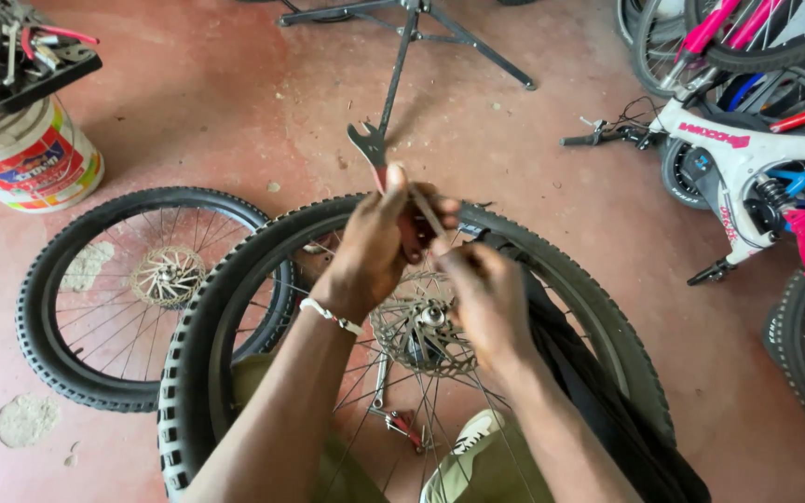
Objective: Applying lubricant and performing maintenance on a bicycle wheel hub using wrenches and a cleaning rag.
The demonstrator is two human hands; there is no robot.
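Here, a flat spanner (372, 147) with a red handle is held tight in the closed fingers of the left hand (375, 244). A thin metal rod (426, 212) is pinched by the right hand (479, 291). Both are held just above the hub (430, 321) of a bike wheel (570, 279), which is propped on the knees over the red floor (235, 112). The tyre is seen on the rim. A second wheel (58, 279) is laid flat to the left. The hub work looks unfinished.

Even, soft daylight, faint shadows on the red floor (235, 102); hands slightly motion-blurred, edges mildly distorted.
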